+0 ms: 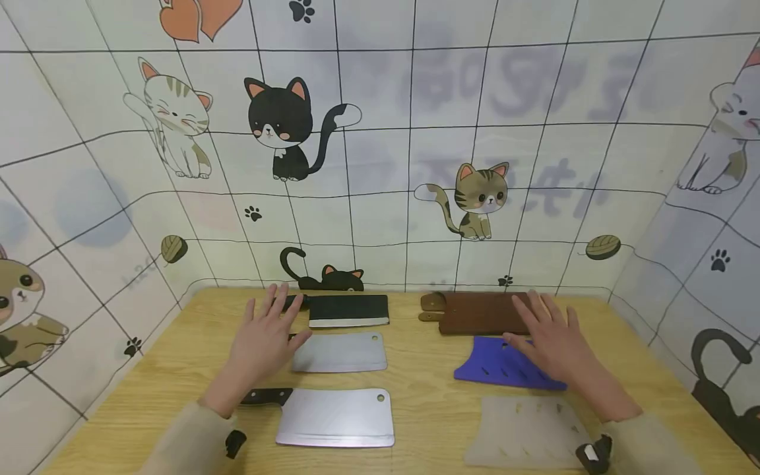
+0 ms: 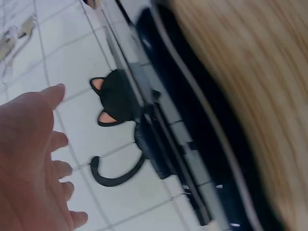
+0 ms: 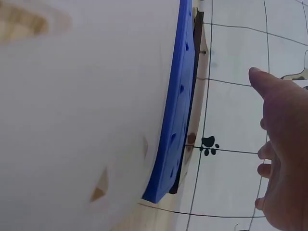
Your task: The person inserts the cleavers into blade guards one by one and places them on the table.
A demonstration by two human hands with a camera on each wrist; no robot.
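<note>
Three cleavers lie on the left of the wooden table: a black one at the back, a steel one in the middle, and a large steel one with a black handle in front. Three sheaths lie on the right: brown leather, blue and translucent white. My left hand is spread flat over the handles of the two rear cleavers and holds nothing. My right hand is spread over the blue and brown sheaths. The left wrist view shows the left hand beside the black cleaver. In the right wrist view, the right hand is clear of the blue sheath.
Tiled walls with cat pictures close the table in at the back and on both sides. A strip of bare wood runs down the middle between the cleavers and the sheaths.
</note>
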